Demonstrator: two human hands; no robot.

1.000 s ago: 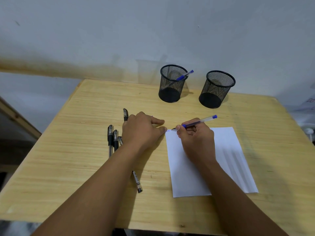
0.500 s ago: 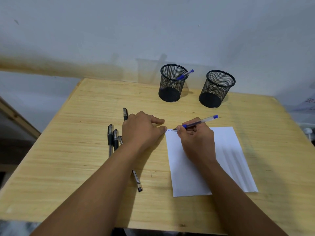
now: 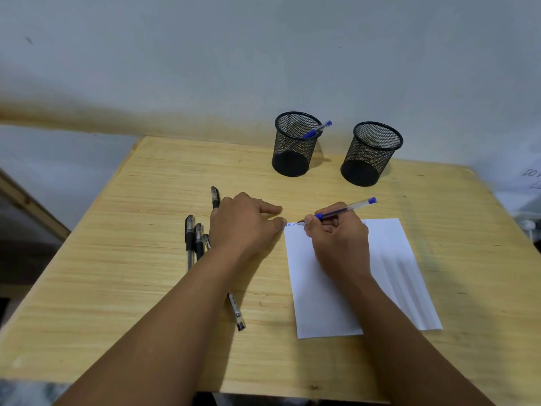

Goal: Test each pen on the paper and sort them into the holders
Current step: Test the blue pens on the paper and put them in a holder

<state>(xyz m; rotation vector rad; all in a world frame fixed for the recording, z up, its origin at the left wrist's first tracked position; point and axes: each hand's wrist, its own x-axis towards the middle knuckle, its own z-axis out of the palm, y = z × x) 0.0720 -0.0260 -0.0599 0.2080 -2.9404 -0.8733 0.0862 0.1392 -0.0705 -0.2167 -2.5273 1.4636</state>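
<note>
Wide wooden table (image 3: 146, 288), set against a pale wall. White paper (image 3: 395, 259) lying flat at right of centre, far-left corner pinned under the left hand (image 3: 243, 224): fingers straight-ish, tips pressing the corner, nothing gripped. Risk there: pressure only at one corner, so a hard stroke could swivel or crease the sheet.

Right hand (image 3: 339, 238) resting on the sheet, fingers curled round a blue pen (image 3: 342, 210), tip on the top edge just beside the left fingertips. Faint blue marks (image 3: 290, 225) showing there, so ink likely flowing. Writing so near the edge, though: a slip could run the tip off onto bare wood, or onto the left fingers.

Two mesh holders at the back, well apart from the hands. Left holder (image 3: 288, 159) already carrying one blue pen (image 3: 317, 131) leaning on its rim; right holder (image 3: 363, 168) apparently empty. Danger of a wrong sort: nothing marks which holder means what.

Black pens (image 3: 193, 241) waiting in a cluster just left of the left wrist, one more (image 3: 215, 197) beyond the knuckles, another (image 3: 236, 313) poking out under the forearm. That forearm lies right over them: a careless drag could roll one toward the table's near edge.
</note>
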